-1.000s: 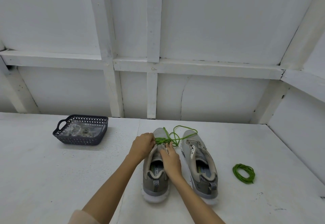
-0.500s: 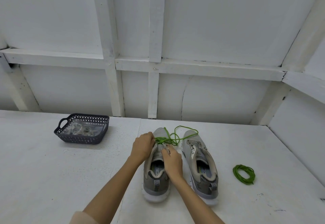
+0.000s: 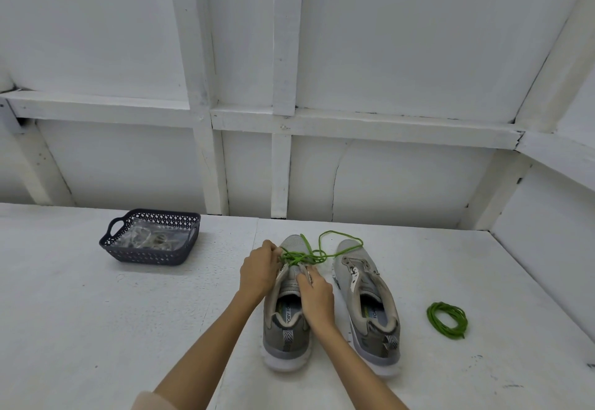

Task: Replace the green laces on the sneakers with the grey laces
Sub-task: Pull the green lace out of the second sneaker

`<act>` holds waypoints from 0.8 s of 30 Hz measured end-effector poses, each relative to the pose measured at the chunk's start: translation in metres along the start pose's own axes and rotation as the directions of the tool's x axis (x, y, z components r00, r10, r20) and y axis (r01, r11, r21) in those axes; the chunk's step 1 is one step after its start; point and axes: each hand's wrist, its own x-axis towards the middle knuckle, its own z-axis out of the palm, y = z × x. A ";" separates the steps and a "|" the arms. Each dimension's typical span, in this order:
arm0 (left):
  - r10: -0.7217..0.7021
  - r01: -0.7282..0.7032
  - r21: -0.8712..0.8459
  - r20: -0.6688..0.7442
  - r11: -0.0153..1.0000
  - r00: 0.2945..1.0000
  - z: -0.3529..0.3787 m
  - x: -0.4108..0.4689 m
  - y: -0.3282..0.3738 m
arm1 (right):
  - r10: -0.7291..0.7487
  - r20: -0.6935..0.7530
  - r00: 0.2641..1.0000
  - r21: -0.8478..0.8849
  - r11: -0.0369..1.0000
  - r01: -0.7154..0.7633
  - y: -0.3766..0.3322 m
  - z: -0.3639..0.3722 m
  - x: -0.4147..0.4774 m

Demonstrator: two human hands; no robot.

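Little's moved in last sec: L hand (image 3: 259, 269) still pinches green lace (image 3: 309, 255) at toe end, R hand (image 3: 316, 297) just behind that grip pinches side flap of sneaker (image 3: 283, 334), so unlacing's prob. nearly done.

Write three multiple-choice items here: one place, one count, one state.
1. The coiled green lace lies: A inside a sneaker; B on the table, right of the right sneaker; C on the floor.
2. Sneakers in view: A one; B three; C two.
3. The left hand is: A pinching the green lace on the left sneaker; B flat on the table; C hanging idle.
Key: B, the coil rests on the table; C, a pair stands side by side; A, its fingers close on the lace.
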 end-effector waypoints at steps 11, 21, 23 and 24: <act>-0.101 0.107 -0.211 0.039 0.972 0.994 -0.001 -0.003 -0.006 | 0.016 -0.013 1.000 0.023 1.000 -0.016 0.002 0.004 0.001; -0.133 0.146 -0.169 0.087 0.975 0.987 -0.002 -0.005 -0.005 | 0.001 -0.024 1.000 0.024 1.000 -0.001 0.001 0.000 0.002; -0.108 0.117 -0.140 0.070 0.983 0.992 -0.003 -0.002 -0.004 | 0.008 -0.021 1.000 0.026 1.000 -0.007 0.002 0.001 0.002; -0.121 0.127 -0.172 0.046 0.977 0.992 -0.003 -0.001 -0.004 | 0.008 -0.021 1.000 0.029 1.000 -0.007 0.002 0.000 0.002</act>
